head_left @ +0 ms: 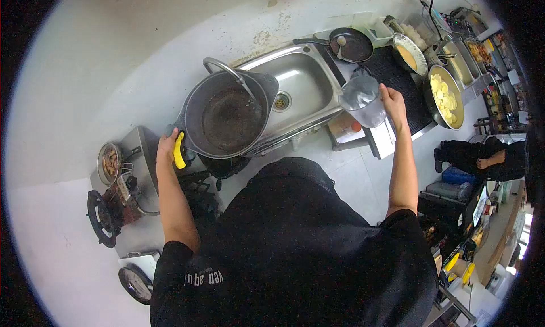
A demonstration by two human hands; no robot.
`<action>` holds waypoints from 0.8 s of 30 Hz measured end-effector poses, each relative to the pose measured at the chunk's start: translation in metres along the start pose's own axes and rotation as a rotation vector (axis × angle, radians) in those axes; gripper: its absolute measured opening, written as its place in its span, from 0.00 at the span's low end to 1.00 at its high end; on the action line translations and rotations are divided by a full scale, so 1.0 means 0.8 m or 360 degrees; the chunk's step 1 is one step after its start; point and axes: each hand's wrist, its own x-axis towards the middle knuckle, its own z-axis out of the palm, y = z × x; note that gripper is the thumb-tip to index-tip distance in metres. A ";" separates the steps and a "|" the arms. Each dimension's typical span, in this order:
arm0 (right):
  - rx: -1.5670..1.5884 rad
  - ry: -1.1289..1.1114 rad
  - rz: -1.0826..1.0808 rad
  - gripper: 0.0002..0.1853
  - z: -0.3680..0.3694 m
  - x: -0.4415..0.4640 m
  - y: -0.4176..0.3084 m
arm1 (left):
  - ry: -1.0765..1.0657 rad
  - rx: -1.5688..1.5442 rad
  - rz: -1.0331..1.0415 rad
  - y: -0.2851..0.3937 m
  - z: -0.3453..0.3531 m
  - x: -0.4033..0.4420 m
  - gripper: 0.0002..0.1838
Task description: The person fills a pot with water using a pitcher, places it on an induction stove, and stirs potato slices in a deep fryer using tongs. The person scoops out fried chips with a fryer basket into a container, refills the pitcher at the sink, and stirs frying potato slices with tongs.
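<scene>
You stand at the sink (309,80), your left hand (167,143) closed at the left handle of a dark pot (231,119), a yellow piece (179,151) against the palm side. The pot is over the sink's left end, the tap (222,65) arching above. Your right hand (393,103) grips a clear jug (363,104) near the sink's right edge. On the bench (414,94), a pan (360,50) lies toward the back left corner.

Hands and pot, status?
Left hand at large pot, by yellow item. Right hand gripping clear pitcher. Faucet arching over pot's rim.
</scene>
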 end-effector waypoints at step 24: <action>0.0075 -0.0123 -0.0093 0.28 0.017 -0.002 -0.040 | 0.0025 0.0038 0.0057 -0.003 -0.003 0.000 0.47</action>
